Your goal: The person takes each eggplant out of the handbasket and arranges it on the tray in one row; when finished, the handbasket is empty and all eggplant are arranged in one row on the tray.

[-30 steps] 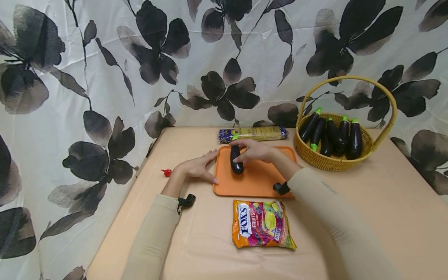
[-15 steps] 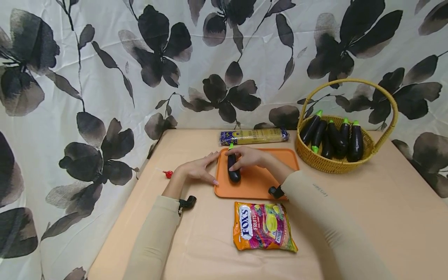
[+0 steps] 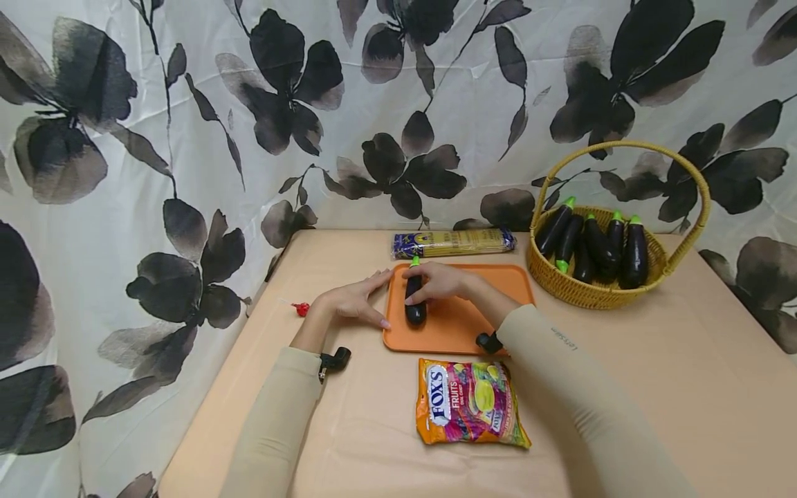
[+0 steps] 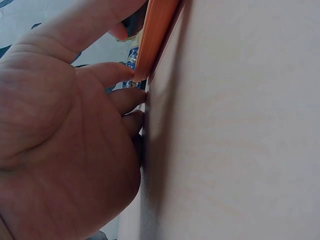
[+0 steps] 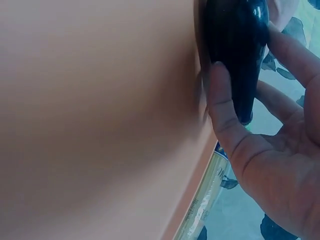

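An orange tray (image 3: 461, 332) lies mid-table. Between thumb and fingers my right hand (image 3: 438, 280) holds a dark purple eggplant (image 3: 415, 312) by its upper part, at the tray's left side. Its green stem end points to the back. In the right wrist view the thumb lies along one side of the eggplant (image 5: 235, 45), the fingers of the hand (image 5: 280, 160) along the other. At the tray's left edge my left hand (image 3: 355, 302) spreads its fingers, thumb near the front corner. The left wrist view has its fingertips right at the tray rim (image 4: 155, 42).
A wicker basket (image 3: 575, 296) with several eggplants stands at the back right. Behind the tray lies a pack of spaghetti (image 3: 457, 242). A Fox's candy bag (image 3: 470, 402) lies in front, and a small red item (image 3: 301, 309) to the left. A floral curtain (image 3: 398, 90) hangs behind.
My right hand has brought the eggplant nearer to me and slightly left, lower over the tray, mostly in the first half second. The left hand stays at the tray's edge.
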The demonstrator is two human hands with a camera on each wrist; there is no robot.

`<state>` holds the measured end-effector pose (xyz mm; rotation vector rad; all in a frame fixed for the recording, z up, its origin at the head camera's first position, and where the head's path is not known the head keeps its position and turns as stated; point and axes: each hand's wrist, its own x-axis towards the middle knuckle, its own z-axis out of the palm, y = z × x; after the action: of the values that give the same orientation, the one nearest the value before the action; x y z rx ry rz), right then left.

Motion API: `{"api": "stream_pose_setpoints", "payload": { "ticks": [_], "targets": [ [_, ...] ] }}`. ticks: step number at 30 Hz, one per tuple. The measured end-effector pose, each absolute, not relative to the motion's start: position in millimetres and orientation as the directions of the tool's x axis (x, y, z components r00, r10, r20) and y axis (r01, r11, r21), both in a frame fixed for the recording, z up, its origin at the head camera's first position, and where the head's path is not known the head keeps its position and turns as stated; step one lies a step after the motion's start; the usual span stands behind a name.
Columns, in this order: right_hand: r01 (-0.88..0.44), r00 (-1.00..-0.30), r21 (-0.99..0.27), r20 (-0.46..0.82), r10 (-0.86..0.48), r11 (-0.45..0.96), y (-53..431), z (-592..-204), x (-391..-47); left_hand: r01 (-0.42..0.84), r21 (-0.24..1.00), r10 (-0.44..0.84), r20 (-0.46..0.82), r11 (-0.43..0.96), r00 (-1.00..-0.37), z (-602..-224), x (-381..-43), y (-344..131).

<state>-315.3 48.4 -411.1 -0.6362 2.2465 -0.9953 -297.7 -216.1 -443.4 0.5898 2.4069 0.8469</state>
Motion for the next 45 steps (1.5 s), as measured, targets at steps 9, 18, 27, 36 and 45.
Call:
{"api": "stream_pose_setpoints", "payload": {
  "ticks": [9, 18, 27, 36, 45],
  "targets": [
    [-0.138, -0.703, -0.816, -0.319, -0.636, 0.561, 45.3, -414.3, -316.3, 0.212, 0.683, 0.552, -0.327, 0.699, -0.767, -442.1, -297.5, -213.9],
    [-0.077, -0.689, -0.852, -0.33, -0.645, 0.518, 40.7, -413.8, -311.8, 0.223, 0.688, 0.564, -0.32, 0.691, -0.762, -442.6, -298.4, -213.1],
    [-0.055, -0.692, -0.856, -0.339, -0.638, 0.514, 42.9, -411.6, -310.9, 0.236, 0.69, 0.569, -0.303, 0.684, -0.764, -443.7, -299.4, -212.2],
    [-0.107, -0.714, -0.826, -0.323, -0.621, 0.553, 56.1, -400.3, -308.3, 0.229, 0.666, 0.544, -0.313, 0.71, -0.778, -444.2, -300.8, -212.6],
    [-0.134, -0.704, -0.806, -0.332, -0.628, 0.577, 67.5, -400.1, -306.2, 0.233, 0.679, 0.553, -0.3, 0.696, -0.778, -442.7, -298.4, -213.6]
  ]
}}
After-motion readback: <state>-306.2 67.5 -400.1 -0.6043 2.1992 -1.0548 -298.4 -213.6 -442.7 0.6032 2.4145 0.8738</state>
